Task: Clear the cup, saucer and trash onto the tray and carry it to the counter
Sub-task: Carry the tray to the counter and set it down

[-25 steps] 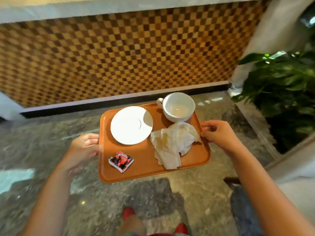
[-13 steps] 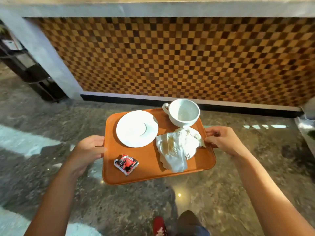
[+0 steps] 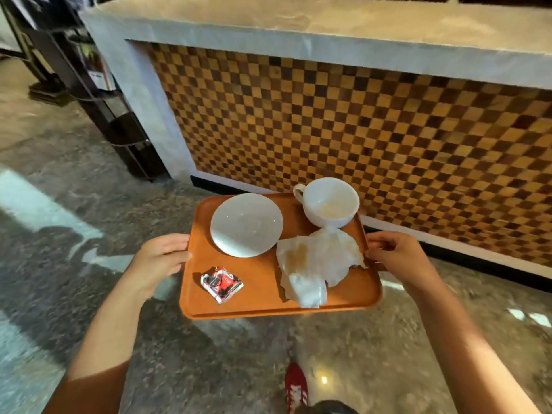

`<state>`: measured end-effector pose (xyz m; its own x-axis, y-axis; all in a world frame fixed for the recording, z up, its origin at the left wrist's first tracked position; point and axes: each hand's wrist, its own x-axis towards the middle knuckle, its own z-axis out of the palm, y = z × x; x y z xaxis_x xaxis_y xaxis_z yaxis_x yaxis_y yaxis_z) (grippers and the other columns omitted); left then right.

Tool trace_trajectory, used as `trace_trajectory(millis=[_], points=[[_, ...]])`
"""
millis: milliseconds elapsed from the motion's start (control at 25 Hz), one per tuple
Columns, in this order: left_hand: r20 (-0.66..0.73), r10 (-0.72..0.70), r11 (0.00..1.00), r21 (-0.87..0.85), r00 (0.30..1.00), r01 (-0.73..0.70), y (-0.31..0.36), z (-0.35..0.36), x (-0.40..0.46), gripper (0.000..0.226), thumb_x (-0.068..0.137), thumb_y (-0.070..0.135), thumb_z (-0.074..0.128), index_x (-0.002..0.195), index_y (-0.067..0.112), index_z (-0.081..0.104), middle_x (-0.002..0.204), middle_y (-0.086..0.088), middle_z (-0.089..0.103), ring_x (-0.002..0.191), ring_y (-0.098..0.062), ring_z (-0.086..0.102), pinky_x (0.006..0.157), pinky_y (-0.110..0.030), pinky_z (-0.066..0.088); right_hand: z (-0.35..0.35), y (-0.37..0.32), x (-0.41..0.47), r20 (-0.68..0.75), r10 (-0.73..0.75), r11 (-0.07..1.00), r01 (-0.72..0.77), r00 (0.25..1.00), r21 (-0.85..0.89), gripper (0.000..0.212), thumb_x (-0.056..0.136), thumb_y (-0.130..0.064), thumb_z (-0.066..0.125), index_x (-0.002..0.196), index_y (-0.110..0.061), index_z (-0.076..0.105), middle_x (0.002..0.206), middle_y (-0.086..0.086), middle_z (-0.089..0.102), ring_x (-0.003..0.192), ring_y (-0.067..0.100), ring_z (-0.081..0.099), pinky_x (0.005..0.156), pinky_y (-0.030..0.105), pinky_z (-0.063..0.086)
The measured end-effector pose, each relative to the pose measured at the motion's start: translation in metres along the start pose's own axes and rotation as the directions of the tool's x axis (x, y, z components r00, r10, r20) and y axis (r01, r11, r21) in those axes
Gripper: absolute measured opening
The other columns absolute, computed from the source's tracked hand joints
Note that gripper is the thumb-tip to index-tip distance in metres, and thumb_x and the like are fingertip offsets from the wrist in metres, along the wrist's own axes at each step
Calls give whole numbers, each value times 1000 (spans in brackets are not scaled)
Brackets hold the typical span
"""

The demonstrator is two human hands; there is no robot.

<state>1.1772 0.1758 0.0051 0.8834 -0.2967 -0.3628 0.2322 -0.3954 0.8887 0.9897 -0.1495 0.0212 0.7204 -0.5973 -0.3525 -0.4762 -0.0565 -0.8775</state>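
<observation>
An orange tray [image 3: 263, 300] is held level above the floor. My left hand [image 3: 158, 259] grips its left edge and my right hand [image 3: 397, 258] grips its right edge. On the tray a white saucer [image 3: 246, 225] lies at the back left. A white cup [image 3: 330, 203] with a little residue stands at the back right. A crumpled stained napkin [image 3: 316, 264] lies in front of the cup, and a red and black wrapper [image 3: 221, 282] sits at the front left. The counter [image 3: 298, 25], with a pale stone top and a checkered wooden front, stands just beyond the tray.
A dark metal rack [image 3: 98, 94] stands left of the counter's corner. The floor [image 3: 74, 204] is polished grey stone with bright light patches. My red shoe [image 3: 296, 386] shows below the tray.
The view has swung left and closer to the counter, so its stone top and left corner now show. The tray stays level in both hands; nothing on it has shifted.
</observation>
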Motion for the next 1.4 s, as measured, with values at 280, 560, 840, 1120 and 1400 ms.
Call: trace_trajectory(millis=[280, 560, 840, 1120, 1400], points=[[-6, 30, 999, -28, 1000, -30, 46, -55, 135, 34, 84, -12, 52, 113, 4, 61, 97, -9, 67, 81, -16, 65, 77, -28, 52, 58, -87, 110, 26, -14, 1000, 14, 1000, -4, 26, 82, 9, 57, 81, -15, 67, 71, 1, 64, 64, 10, 60, 43, 10, 48], [75, 129, 991, 26, 989, -131, 119, -120, 281, 36, 84, -15, 48, 105, 11, 62, 71, 10, 74, 62, 1, 66, 57, -11, 51, 133, -171, 201, -72, -2, 997, 8, 997, 76, 22, 83, 6, 59, 79, -14, 66, 70, 1, 62, 64, 13, 59, 52, 20, 53], [146, 207, 972, 82, 967, -221, 191, -151, 411, 32, 86, -12, 48, 104, 9, 64, 83, -4, 73, 65, -4, 68, 60, -15, 54, 167, -240, 284, -131, -9, 996, 21, 991, 90, 27, 84, 7, 56, 78, -17, 67, 71, 3, 64, 64, 11, 60, 41, 10, 47], [183, 266, 955, 82, 946, -285, 273, -136, 520, 53, 86, -9, 50, 66, 33, 76, 68, 14, 73, 66, 0, 68, 59, -12, 53, 151, -310, 377, -218, -89, 996, 92, 972, 4, 18, 85, -6, 60, 84, -23, 65, 75, -4, 66, 68, 5, 61, 47, 12, 43], [153, 350, 931, 50, 924, -361, 360, -125, 614, 34, 84, -12, 50, 86, 19, 63, 62, 16, 72, 59, 1, 66, 55, -10, 51, 127, -381, 464, -304, -107, 993, 116, 947, 10, 15, 82, 1, 62, 85, -12, 67, 72, 2, 63, 53, 4, 60, 42, 13, 47]])
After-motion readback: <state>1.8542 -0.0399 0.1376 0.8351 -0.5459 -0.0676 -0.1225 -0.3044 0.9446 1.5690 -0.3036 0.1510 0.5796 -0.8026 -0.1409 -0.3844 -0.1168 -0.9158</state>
